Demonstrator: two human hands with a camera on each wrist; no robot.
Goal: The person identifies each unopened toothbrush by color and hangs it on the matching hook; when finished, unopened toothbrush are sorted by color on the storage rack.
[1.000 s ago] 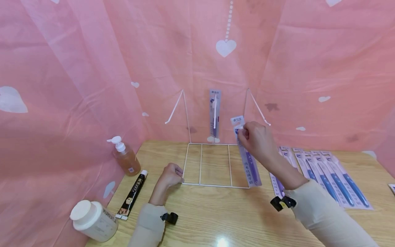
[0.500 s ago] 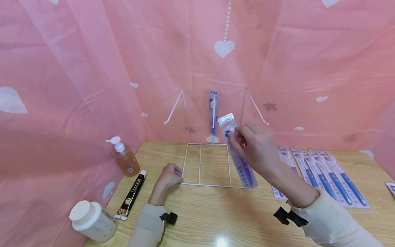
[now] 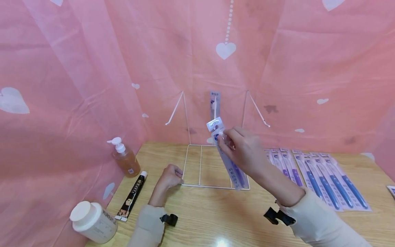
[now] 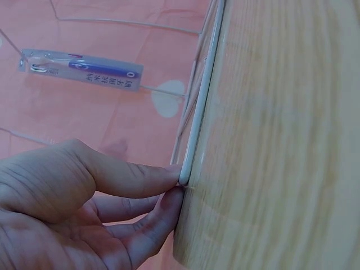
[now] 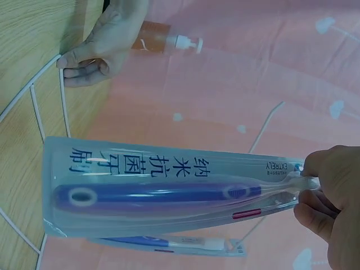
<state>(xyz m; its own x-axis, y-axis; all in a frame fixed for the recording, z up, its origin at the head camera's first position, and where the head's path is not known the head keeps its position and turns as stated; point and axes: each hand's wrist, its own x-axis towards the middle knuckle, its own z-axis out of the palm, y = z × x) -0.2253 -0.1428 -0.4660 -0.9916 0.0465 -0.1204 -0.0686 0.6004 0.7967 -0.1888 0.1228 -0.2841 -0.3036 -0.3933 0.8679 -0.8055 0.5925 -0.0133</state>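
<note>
Rn my R hand (image 3: 245, 147) is pinching a clear plastic pack (image 3: 229, 165) w/ a purple toothbrush (image 5: 157, 194), tilted near the middle prong (image 3: 215, 110) of the white wire rack (image 3: 200, 166), & if my L hand (image 3: 169, 176), pinching its front corner (image 4: 185, 175), slips, a bump could tip it imo.

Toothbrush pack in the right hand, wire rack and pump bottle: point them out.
Held toothbrush pack (image 5: 171, 190), right wrist view: its middle.
Wire rack (image 3: 216, 187), head view: front bar.
Pump bottle (image 3: 127, 162), head view: amber body.

I face creased pink cloth (image 3: 296, 68), white hearts (image 3: 226, 50), along far and left edges of wood-grain table (image 3: 203, 216); light glare (image 3: 221, 243) on top.
</note>
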